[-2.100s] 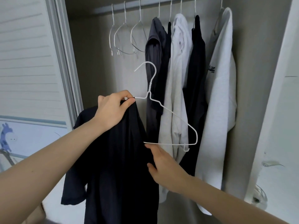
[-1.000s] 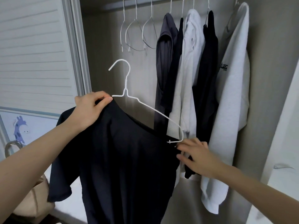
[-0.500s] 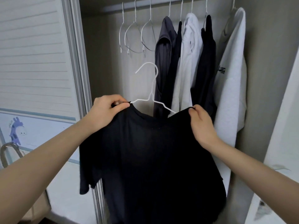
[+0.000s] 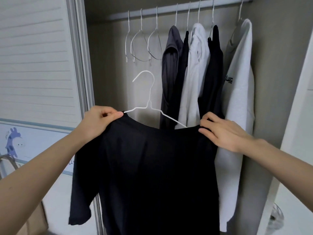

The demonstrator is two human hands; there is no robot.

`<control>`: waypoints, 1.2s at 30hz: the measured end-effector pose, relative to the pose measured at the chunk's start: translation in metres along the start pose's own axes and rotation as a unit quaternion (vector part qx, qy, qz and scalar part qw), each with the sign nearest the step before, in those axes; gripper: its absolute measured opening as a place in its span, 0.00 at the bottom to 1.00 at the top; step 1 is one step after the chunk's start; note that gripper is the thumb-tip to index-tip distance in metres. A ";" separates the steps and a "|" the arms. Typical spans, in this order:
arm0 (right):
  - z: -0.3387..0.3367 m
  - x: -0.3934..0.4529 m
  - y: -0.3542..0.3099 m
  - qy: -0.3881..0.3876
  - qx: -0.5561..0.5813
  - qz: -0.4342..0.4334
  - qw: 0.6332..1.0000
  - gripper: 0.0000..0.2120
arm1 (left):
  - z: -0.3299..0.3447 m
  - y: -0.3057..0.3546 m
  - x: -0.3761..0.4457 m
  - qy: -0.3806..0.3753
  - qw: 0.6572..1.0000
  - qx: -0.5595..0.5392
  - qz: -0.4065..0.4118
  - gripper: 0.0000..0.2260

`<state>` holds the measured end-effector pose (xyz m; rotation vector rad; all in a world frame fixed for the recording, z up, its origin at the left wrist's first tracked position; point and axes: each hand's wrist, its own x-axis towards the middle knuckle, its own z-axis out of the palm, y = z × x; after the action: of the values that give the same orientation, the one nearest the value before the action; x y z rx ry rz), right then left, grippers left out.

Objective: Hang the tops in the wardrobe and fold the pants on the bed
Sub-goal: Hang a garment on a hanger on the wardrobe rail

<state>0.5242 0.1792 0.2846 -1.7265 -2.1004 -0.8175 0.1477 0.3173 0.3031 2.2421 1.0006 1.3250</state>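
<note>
Black cotton hangs in front of the open wardrobe: the tee (image 4: 152,175) is draped on a white wire hanger (image 4: 149,106), its hook free in the air, well below the rail (image 4: 169,10). The left hand (image 4: 100,119) pinches the tee's shoulder where the wire comes out of the collar. The right hand (image 4: 221,131) holds the other shoulder, thumb and forefinger nipping the cloth, the other fingers lying along it; whether the wire's end is seated inside that shoulder cannot be told, as the fabric hides it.

The step in hand looks like seating the tee on the hanger, the last touch before hanging. Next, the hook has to be lifted to the rail and dropped over it, probably in the gap between the three bare hangers (image 4: 144,46) and the grey top (image 4: 171,65). That calls for one hand to shift to the neck of the hanger, keeping it level so the tee does not slide off.
</note>
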 end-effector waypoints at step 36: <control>-0.044 0.046 -0.048 -0.152 0.663 0.213 0.701 0.20 | -0.028 -0.057 0.018 0.118 0.986 -0.078 -0.086 0.17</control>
<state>0.4615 0.1833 0.3341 -1.2843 -1.4723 1.0091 0.1066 0.3680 0.2937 1.8722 1.1003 1.5577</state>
